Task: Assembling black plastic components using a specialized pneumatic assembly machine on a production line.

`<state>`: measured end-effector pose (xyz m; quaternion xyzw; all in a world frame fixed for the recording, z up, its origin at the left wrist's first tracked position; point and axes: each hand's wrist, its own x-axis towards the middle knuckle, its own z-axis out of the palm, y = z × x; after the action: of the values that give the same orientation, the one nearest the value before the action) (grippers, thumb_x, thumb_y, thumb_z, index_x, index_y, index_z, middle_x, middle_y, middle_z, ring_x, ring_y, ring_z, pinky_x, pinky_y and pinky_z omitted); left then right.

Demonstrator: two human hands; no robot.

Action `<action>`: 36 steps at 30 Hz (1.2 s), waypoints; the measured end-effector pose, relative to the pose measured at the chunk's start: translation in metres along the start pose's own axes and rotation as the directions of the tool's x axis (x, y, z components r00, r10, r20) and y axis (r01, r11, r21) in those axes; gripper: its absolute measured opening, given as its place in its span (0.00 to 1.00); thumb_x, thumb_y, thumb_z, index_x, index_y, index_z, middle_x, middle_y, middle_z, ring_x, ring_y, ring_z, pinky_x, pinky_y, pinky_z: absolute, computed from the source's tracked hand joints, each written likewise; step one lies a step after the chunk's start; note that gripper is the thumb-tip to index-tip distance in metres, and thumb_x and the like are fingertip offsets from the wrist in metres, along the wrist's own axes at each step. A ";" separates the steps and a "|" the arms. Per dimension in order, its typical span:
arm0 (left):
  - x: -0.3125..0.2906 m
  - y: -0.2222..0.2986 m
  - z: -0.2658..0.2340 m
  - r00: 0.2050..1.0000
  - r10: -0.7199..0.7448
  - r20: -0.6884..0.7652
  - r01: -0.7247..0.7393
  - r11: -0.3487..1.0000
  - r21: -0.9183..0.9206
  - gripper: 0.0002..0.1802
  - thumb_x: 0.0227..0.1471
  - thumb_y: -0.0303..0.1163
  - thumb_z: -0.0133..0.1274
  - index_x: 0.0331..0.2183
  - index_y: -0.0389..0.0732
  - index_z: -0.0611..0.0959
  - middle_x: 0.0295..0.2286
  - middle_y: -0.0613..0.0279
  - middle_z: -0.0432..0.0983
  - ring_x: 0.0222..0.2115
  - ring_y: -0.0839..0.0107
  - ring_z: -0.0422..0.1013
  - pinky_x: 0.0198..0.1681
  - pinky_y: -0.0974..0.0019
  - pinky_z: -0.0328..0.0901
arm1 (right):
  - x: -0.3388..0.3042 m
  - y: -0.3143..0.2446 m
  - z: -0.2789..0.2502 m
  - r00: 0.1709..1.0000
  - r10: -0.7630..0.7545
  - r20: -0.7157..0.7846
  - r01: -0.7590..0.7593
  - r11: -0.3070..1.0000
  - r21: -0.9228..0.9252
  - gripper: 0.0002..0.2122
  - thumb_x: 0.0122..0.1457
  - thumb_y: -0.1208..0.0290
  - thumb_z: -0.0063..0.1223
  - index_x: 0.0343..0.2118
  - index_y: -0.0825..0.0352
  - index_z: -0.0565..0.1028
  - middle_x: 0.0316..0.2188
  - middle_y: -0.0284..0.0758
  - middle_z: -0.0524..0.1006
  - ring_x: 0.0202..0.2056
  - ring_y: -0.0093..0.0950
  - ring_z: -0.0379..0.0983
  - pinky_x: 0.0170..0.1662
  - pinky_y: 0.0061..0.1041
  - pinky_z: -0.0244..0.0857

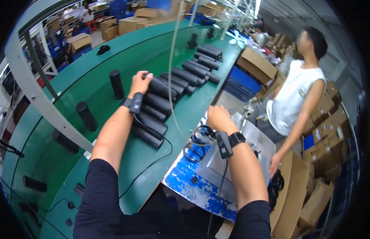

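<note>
Black cylinders [152, 123] lie side by side in a long row on the green workbench. At the near-left part of this row, my left hand [140, 83] has its fingers curled round the end of a black cylinder [161, 88]. My right hand [219, 118] is closed above the far edge of a blue, paint-worn table. Its fingertips face away, so anything inside them is hidden. Below that hand are a coil of dark cable [203, 135] and a flat metal plate [220, 163]. Both my wrists carry strapped devices with black cables.
Several black cylinders [116, 84] stand or lean on the green belt [101, 93] at left. A pale hose [171, 67] hangs before the row, and a grey metal post [45, 103] rises at left. On the right, a co-worker [296, 91] reaches toward an open carton [290, 187].
</note>
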<state>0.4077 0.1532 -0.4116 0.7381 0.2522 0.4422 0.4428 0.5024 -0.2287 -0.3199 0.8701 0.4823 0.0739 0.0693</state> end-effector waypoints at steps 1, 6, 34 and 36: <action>0.000 0.000 0.002 0.999 0.000 0.032 0.000 1.000 0.011 0.27 0.58 0.47 0.65 0.49 0.34 0.85 0.38 0.39 0.85 0.39 0.50 0.82 0.45 0.55 0.75 | 0.012 0.001 0.005 0.980 0.080 0.182 -0.088 0.996 0.034 0.13 0.58 0.70 0.54 0.43 0.65 0.85 0.47 0.46 0.84 0.52 0.45 0.79 0.61 0.42 0.67; -0.001 -0.008 0.010 0.994 -0.085 0.070 0.080 0.994 0.074 0.26 0.60 0.48 0.63 0.52 0.39 0.84 0.45 0.43 0.82 0.47 0.48 0.79 0.52 0.51 0.71 | 0.025 0.000 0.012 0.848 0.271 0.455 -0.400 0.891 0.214 0.21 0.62 0.64 0.53 0.55 0.67 0.82 0.55 0.49 0.81 0.60 0.50 0.74 0.65 0.43 0.64; -0.010 0.065 -0.128 0.917 0.298 -0.266 -0.183 0.905 0.384 0.39 0.60 0.52 0.62 0.58 0.31 0.73 0.52 0.37 0.74 0.47 0.47 0.78 0.50 0.51 0.74 | -0.437 -0.126 0.123 0.826 0.127 0.549 -0.524 -0.183 0.832 0.16 0.68 0.76 0.60 0.57 0.67 0.78 0.46 0.33 0.85 0.46 0.20 0.79 0.51 0.22 0.72; -0.035 0.086 -0.107 0.937 -0.346 0.043 0.348 0.937 -0.029 0.41 0.59 0.54 0.63 0.54 0.25 0.73 0.45 0.34 0.79 0.45 0.47 0.79 0.50 0.49 0.73 | -0.435 -0.138 0.121 0.822 0.034 0.569 -0.558 -0.153 0.816 0.15 0.68 0.75 0.61 0.56 0.68 0.78 0.45 0.33 0.85 0.46 0.19 0.79 0.50 0.22 0.72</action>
<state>0.2956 0.1312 -0.3279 0.6820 0.3619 0.3478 0.5319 0.1835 -0.5319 -0.4916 0.7215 0.1361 -0.4433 -0.5142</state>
